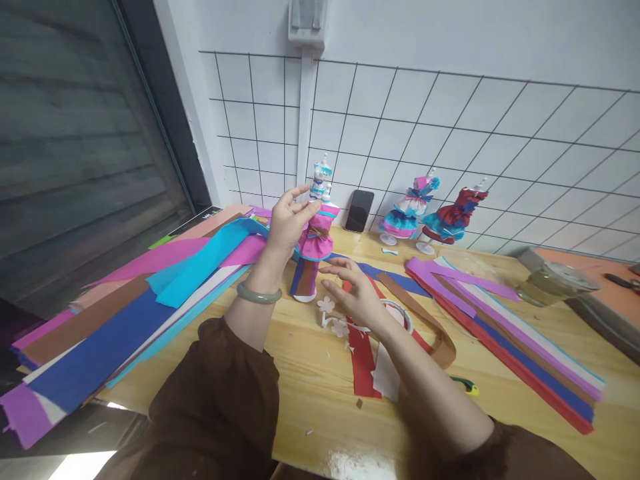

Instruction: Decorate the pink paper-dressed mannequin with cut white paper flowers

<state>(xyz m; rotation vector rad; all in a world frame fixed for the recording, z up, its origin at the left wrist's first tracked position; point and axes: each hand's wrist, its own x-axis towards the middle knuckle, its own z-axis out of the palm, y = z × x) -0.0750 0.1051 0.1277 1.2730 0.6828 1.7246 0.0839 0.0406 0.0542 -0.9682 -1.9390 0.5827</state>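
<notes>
The leftmost dress form (319, 247) stands on the table (290, 390), the wall (450, 40) behind it. Left of it lies a strip heap (110, 353). Right of it come a phone (360, 211), a second dress form (405, 212) and a third dress form (456, 215), then a cup (555, 287) well apart. Before it lie cutouts (339, 327); to its front right, a strip bundle (520, 360).

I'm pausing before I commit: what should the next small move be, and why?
Probably bring the right hand in to steady the pink dress near its lower edge. The left hand is up at the dress's top, while the right is open with no visible load, close to that lower edge.
</notes>
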